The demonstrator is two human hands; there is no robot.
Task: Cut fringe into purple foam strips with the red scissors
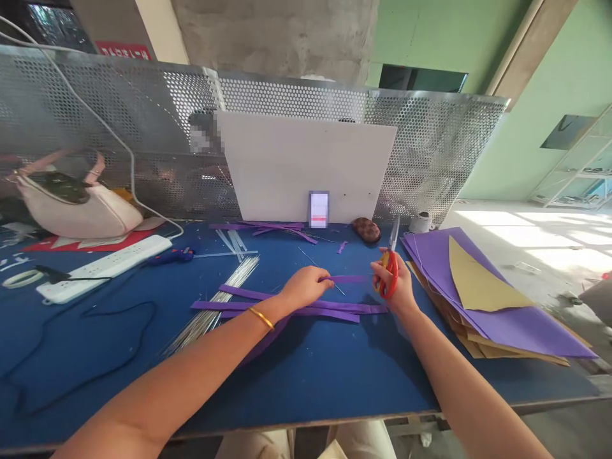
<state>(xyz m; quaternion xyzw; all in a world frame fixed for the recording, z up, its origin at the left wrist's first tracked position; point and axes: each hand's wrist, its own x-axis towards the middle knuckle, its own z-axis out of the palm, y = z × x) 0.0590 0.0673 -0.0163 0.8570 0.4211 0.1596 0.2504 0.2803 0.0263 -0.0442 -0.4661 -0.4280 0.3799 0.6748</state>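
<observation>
My left hand (308, 287) pinches a purple paper strip (351, 278), whose free end points right toward my other hand. Red-handled scissors (392, 274) are gripped in my right hand (399, 287), with the blades pointing up and away from me, apart from the strip. Several more purple strips (335, 310) lie crossed on the blue table (306, 382) under and beside my left hand. A thin wire (338, 289) lies just beyond the strips. To the left, a bundle of thin wires (229, 284) runs slantwise beneath the strip ends.
At right sits a stack of purple and brown sheets (488, 319). A phone (319, 210) leans on a white board (306, 159) at the back, near a checked case (366, 230). On the left are a power strip (109, 268), a blue glue gun (172, 255), a cord and a pink handbag (81, 210).
</observation>
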